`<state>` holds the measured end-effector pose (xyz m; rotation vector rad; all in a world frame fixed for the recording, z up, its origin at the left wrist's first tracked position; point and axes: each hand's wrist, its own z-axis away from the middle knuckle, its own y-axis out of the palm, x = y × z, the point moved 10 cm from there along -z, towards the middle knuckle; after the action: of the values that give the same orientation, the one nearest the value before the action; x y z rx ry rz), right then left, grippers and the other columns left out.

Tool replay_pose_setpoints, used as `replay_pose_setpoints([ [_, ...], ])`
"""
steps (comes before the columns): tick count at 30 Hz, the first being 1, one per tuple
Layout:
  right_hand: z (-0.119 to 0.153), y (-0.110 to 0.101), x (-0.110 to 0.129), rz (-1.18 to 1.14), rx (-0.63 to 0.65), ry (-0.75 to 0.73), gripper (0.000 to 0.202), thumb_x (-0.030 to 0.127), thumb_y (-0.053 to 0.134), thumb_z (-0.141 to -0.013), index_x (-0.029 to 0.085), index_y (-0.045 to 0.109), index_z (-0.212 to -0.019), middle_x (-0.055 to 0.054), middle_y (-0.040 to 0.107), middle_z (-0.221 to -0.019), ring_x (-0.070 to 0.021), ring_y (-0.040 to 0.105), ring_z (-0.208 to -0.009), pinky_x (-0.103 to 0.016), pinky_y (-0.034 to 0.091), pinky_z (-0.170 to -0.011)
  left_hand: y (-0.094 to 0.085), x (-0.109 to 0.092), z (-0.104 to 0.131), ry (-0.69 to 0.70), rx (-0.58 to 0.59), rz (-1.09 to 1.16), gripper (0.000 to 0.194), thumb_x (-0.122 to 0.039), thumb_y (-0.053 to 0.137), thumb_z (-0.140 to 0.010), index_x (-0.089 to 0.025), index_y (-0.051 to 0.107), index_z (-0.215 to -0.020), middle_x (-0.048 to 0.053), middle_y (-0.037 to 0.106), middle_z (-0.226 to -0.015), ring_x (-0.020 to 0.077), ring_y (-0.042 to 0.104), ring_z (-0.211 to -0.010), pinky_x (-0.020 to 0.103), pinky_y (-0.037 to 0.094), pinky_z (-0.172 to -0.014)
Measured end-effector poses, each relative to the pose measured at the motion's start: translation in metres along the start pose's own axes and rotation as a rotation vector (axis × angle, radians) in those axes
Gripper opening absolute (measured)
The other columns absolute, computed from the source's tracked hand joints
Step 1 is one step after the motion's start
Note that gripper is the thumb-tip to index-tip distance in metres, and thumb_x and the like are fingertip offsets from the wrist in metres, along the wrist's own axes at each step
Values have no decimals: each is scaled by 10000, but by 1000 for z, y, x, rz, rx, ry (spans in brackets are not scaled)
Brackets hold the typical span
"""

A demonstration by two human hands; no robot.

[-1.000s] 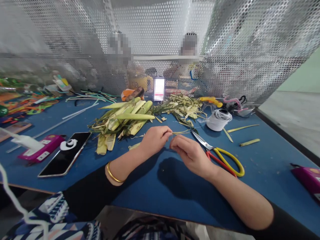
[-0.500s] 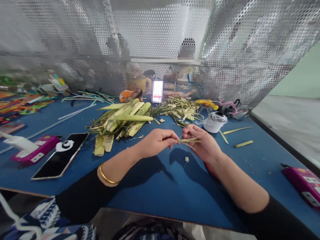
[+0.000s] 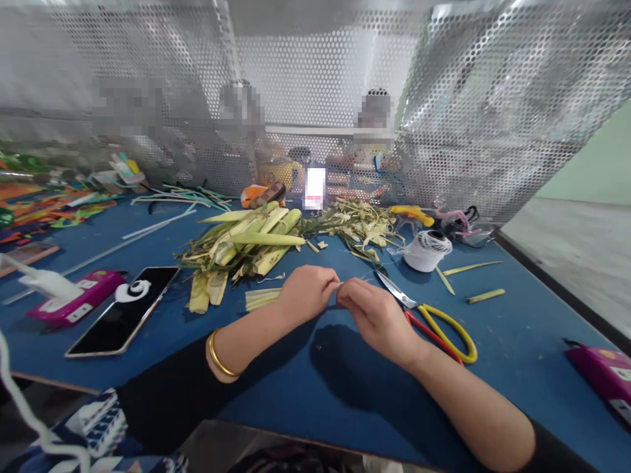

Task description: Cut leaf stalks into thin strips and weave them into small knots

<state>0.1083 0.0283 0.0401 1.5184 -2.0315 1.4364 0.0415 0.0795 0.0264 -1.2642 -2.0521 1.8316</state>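
Note:
My left hand (image 3: pixel 308 292) is closed in a pinch, with its fingertips almost meeting those of my right hand (image 3: pixel 377 318). My right hand is pinched as well; whatever lies between the fingertips is too small to make out. A bundle of pale husk strips (image 3: pixel 261 299) shows beyond my left wrist, partly hidden; I cannot tell if it is held or lying on the table. Scissors (image 3: pixel 411 303) with yellow and red handles lie beside my right hand, blades pointing away. Farther right stands a spool of white thread (image 3: pixel 426 253), a loose end trailing to its left.
Corn husks (image 3: pixel 256 240) are heaped at centre left, with shredded husk (image 3: pixel 362 220) behind. A phone (image 3: pixel 123 315) and a purple power strip (image 3: pixel 81 299) lie left; another power strip (image 3: pixel 604 374) is right. A perforated metal screen (image 3: pixel 315 72) closes off the back.
My right hand has moved left and turned over, uncovering the scissors. The thin husk strip between my hands no longer shows there. The pale strips have come into sight by my left wrist.

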Motion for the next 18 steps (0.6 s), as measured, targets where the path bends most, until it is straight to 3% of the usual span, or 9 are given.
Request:
replay_pose_setpoints([
  [2, -2, -9, -19, -178, -1, 160, 180, 239, 470, -892, 200, 547, -735, -5, 564, -665, -133, 516, -629, -262, 412, -607, 11, -15, 3, 141, 134, -31, 181, -171, 511, -827, -178, 678, -757, 54, 704, -772, 183, 639, -763, 244, 424, -674],
  [5, 0, -12, -56, -629, -29, 432, 185, 310, 604, -815, 185, 552, -690, 12, 588, -669, -103, 513, -563, -243, 421, -564, 16, -32, 8, 257, 298, 196, 153, -167, 538, -824, -178, 675, -756, 26, 684, -708, 136, 623, -691, 207, 423, -652],
  [7, 4, -8, -76, -903, -79, 570, 195, 312, 689, -742, 184, 550, -693, 20, 602, -695, -91, 527, -555, -234, 434, -559, 9, -29, 5, 177, 286, 415, 155, -206, 534, -844, -169, 670, -782, 9, 662, -658, 104, 582, -605, 193, 420, -602],
  [10, 10, 3, -92, -1129, -151, 679, 209, 239, 754, -663, 188, 558, -712, 35, 604, -682, -86, 552, -569, -223, 460, -584, -3, -10, -2, -17, 120, 611, 185, -267, 516, -860, -151, 647, -798, -4, 629, -614, 77, 490, -493, 193, 400, -522],
  [14, 13, 18, -87, -1139, -220, 649, 193, 290, 738, -699, 189, 577, -729, 9, 633, -754, -113, 608, -680, -250, 487, -668, -16, 12, -2, -125, -128, 502, 187, -267, 512, -855, -154, 643, -782, 1, 643, -625, 89, 513, -512, 207, 408, -537],
  [16, 12, 18, -76, -999, -244, 567, 174, 343, 679, -762, 197, 587, -744, -9, 645, -797, -144, 627, -756, -282, 488, -719, -18, 18, -1, -151, -195, 349, 172, -233, 517, -841, -166, 655, -763, 9, 668, -653, 109, 558, -563, 217, 415, -568],
  [18, 9, 11, -58, -717, -229, 437, 155, 344, 612, -816, 202, 603, -753, -22, 644, -785, -164, 617, -774, -306, 475, -740, -16, 20, -1, -158, -192, 180, 170, -202, 520, -828, -176, 666, -745, 20, 687, -684, 137, 596, -625, 233, 419, -604],
])
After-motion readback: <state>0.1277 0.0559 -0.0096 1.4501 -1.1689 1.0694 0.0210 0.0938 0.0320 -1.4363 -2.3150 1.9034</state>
